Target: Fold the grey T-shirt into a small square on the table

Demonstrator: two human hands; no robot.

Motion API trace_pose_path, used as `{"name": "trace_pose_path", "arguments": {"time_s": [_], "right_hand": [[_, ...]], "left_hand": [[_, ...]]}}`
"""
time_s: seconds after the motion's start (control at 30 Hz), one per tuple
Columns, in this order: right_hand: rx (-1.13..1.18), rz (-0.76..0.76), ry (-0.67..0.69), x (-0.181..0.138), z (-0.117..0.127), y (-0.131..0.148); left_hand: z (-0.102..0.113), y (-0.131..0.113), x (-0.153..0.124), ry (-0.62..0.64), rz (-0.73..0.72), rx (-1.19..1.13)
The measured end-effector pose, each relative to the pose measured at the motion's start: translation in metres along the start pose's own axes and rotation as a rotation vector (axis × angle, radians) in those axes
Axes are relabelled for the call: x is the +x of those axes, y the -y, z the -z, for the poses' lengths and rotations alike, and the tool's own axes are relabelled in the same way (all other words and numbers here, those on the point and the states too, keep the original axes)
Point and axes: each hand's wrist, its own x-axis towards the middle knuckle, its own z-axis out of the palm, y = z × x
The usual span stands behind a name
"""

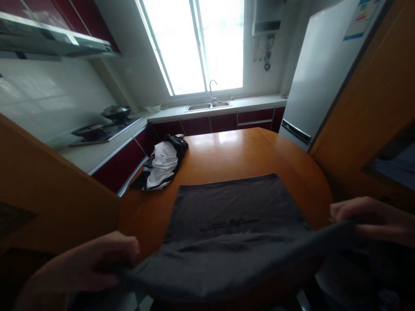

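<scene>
A dark grey cloth garment (227,207) stretches between my two hands, its far part lying flat on the orange wooden table (223,157). Dark lettering or a print runs across its middle, too small to read. Its near edge is lifted and sags past the table's front side. My left hand (97,259) grips the near left corner with the fingers curled round it. At the near right corner, my right hand (372,218) pinches the cloth. Both hands are somewhat blurred. No sleeves or collar show, so the exact kind of garment is unclear.
A crumpled black and white garment (164,162) lies at the table's far left. Beyond are a counter with a sink (207,106), a stove with a lidded wok (116,112), and a tall fridge (319,65) at right. Wooden door panels (48,190) flank the table.
</scene>
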Motion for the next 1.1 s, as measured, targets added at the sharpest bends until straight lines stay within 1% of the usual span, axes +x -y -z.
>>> {"name": "trace_pose_path", "arguments": {"time_s": [0.03, 0.07, 0.1, 0.17, 0.23, 0.27, 0.3, 0.37, 0.47, 0.53, 0.57, 0.67, 0.77, 0.93, 1.1], "right_hand": [[0.117, -0.035, 0.16, 0.012, 0.001, 0.003], [0.228, -0.069, 0.256, 0.026, 0.001, 0.004], [0.317, -0.098, 0.292, 0.04, -0.001, 0.003], [0.41, -0.139, 0.186, 0.069, -0.007, -0.004], [0.453, -0.185, 0.082, 0.098, -0.019, -0.016], [0.466, -0.215, 0.046, 0.113, -0.027, -0.022], [0.471, -0.246, 0.013, 0.127, -0.036, -0.028], [0.463, -0.296, -0.049, 0.152, -0.059, -0.04], [0.447, -0.354, -0.149, 0.177, -0.092, -0.056], [0.444, -0.396, -0.187, 0.183, -0.105, -0.065], [0.447, -0.409, -0.194, 0.184, -0.108, -0.069], [0.465, -0.393, -0.215, 0.184, -0.105, -0.076], [0.46, -0.382, -0.249, 0.19, -0.101, -0.079], [0.438, -0.393, -0.2, 0.204, -0.109, -0.083], [0.45, -0.351, -0.192, 0.207, -0.108, -0.095]], "left_hand": [[0.002, 0.005, 0.007, 0.049, 0.03, -0.084], [0.003, 0.01, 0.017, 0.07, 0.074, -0.169], [0.004, 0.015, 0.028, 0.05, 0.136, -0.241], [0.003, 0.026, 0.053, -0.03, 0.283, -0.358], [-0.002, 0.038, 0.081, -0.179, 0.397, -0.419], [-0.007, 0.044, 0.096, -0.251, 0.427, -0.426], [-0.013, 0.052, 0.11, -0.298, 0.438, -0.422], [-0.028, 0.067, 0.137, -0.339, 0.437, -0.405], [-0.051, 0.088, 0.166, -0.355, 0.439, -0.392], [-0.059, 0.098, 0.174, -0.355, 0.447, -0.397], [-0.059, 0.102, 0.175, -0.363, 0.45, -0.402], [-0.053, 0.108, 0.173, -0.398, 0.458, -0.421], [-0.049, 0.113, 0.178, -0.387, 0.465, -0.421], [-0.062, 0.126, 0.195, -0.336, 0.458, -0.317], [-0.065, 0.136, 0.194, -0.355, 0.483, -0.346]]}}
